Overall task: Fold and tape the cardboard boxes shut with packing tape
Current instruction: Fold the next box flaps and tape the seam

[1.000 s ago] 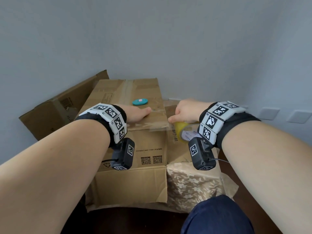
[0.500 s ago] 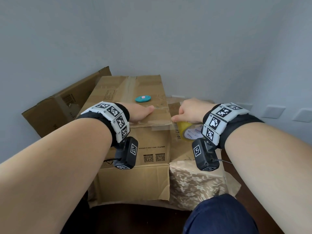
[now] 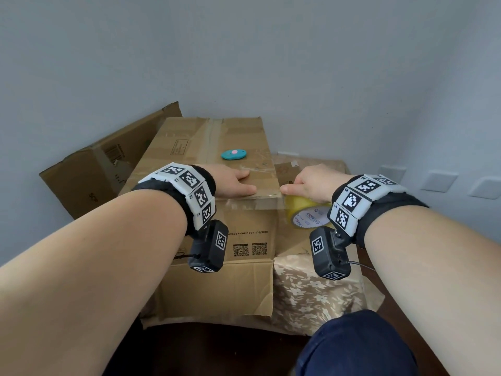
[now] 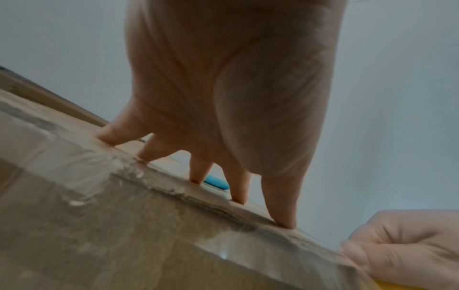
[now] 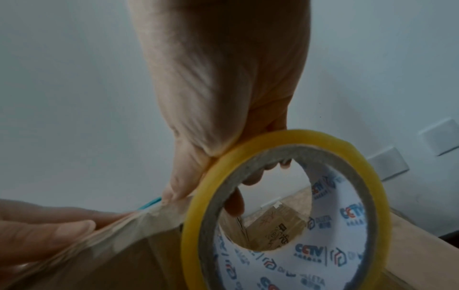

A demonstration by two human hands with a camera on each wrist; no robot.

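Note:
A closed brown cardboard box [image 3: 217, 234] stands in front of me, with clear tape laid along its near top edge. My left hand [image 3: 233, 181] lies flat on the lid, its straight fingers [image 4: 238, 192] and thumb pressing the tape down at the edge. My right hand [image 3: 309, 184] grips a yellow-rimmed packing tape roll [image 3: 306, 214] just past the box's right corner, fingers hooked through its core [image 5: 285, 215]. A strip of tape runs taut from the roll onto the box edge.
A small teal oval object [image 3: 233, 154] rests on the lid behind my left hand. Another flattened cardboard box [image 3: 103, 164] leans at the left against the wall. A floral-patterned cloth [image 3: 311, 291] covers the surface under the boxes. Wall sockets [image 3: 439, 181] sit at the right.
My right hand has drawn the roll slightly rightward and down past the box corner, lengthening the tape strip. My left hand stays pressed on the lid.

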